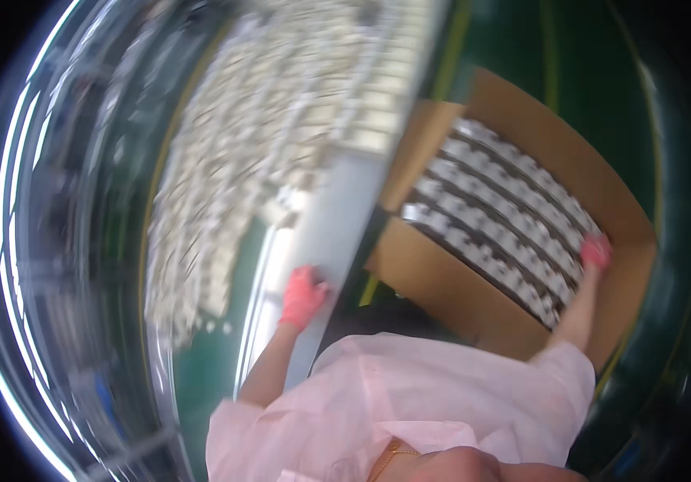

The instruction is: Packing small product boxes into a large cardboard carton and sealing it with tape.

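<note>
My left hand (303,300), in a pink glove, rests over the pale metal ledge (344,210) along the table's edge. Its fingers look curled, with a small dark patch by the fingertips; what they hold, if anything, is not clear. My right hand (596,251), also gloved in pink, reaches into an open cardboard box (434,261) at its far right corner. It touches the end of the rows of small white-and-silver pieces (514,205) packed there, separated by dark strips. Blur hides its fingers.
Many cream-coloured small pieces (281,96) cover the green-topped table (233,353) on the left, some in rows, a few loose near its front. The box's flaps (419,149) stand outward. Green floor (514,40) with yellow lines lies beyond the box.
</note>
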A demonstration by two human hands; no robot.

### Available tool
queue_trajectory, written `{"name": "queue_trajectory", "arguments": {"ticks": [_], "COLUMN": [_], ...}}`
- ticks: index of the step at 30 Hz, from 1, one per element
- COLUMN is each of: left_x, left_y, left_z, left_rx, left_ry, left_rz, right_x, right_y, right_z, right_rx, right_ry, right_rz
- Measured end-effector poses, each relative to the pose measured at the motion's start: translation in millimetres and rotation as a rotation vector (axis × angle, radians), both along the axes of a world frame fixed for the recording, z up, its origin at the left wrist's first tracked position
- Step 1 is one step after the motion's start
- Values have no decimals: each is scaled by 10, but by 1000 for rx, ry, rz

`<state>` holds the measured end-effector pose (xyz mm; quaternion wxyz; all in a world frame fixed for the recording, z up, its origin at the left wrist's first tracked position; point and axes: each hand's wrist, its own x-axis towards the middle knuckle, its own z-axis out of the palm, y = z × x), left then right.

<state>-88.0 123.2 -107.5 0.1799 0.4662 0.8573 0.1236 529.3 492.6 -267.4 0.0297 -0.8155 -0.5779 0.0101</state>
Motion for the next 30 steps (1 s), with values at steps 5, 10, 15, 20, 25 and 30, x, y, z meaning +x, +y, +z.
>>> {"name": "queue_trajectory", "arguments": {"ticks": [5,10,15,20,25,30], "left_x": [189,204,317,559,920,1199], "left_y": [-410,-293,-132,569,1580,1937], "left_z": [-87,-345,-252,-297,-543,-1060], "left_rx": [-73,-28,-41,416,254,22], "left_ry": [118,22,-17,-82,286,425], "left_rz": [251,52,-21,-454,-807,-767], "right_x": [-611,383,159,-1438,-1490,-1453], "right_y": [189,119,-575,-2367,-2903,-2703], "right_z": [348,-346,202,564,510,162], "right_rx": [-9,-101,284,129,-74,-218], "right_ry": [-40,-183,118,220,-14,-226], "right_rz": [19,182,439,661,282,162]}}
